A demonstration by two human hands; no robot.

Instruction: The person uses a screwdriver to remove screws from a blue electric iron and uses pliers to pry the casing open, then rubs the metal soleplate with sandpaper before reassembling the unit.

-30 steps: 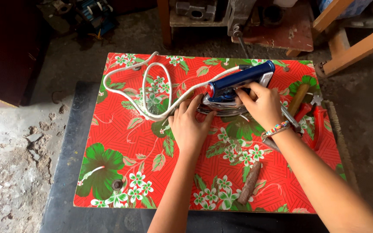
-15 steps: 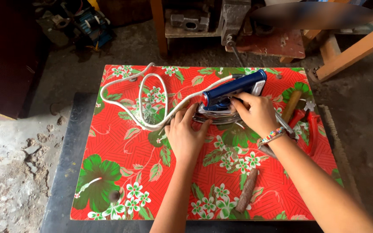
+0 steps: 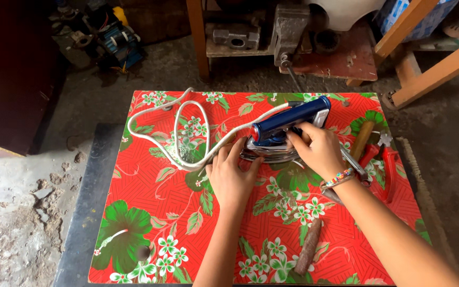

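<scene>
cord (image 3: 187,154): white, looped at 9 o'clock from the iron, lying loose on the cloth, one end runs to the iron's back.
left hand (image 3: 231,178): flat and open, fingers spread, tips touching the iron's metal edge at its 7 o'clock side. it holds nothing.
iron (image 3: 285,133): old electric iron with blue handle and shiny metal base, sitting flat near the middle of the table, a bit toward 12 o'clock.
right hand (image 3: 317,151): curled on the iron's base just under the handle, at 4 o'clock. fingers bent around the edge, a narrow grip.
stick (image 3: 308,247): brown, at 6 o'clock, well apart from both hands.
tools (image 3: 378,157): red-handled pliers and a wooden handle at 3 o'clock, not touched.
table (image 3: 150,212): red flower cloth on top.
how far: iron looks whole and closed, no parts off, tools not picked up, so work looks barely begun.
</scene>
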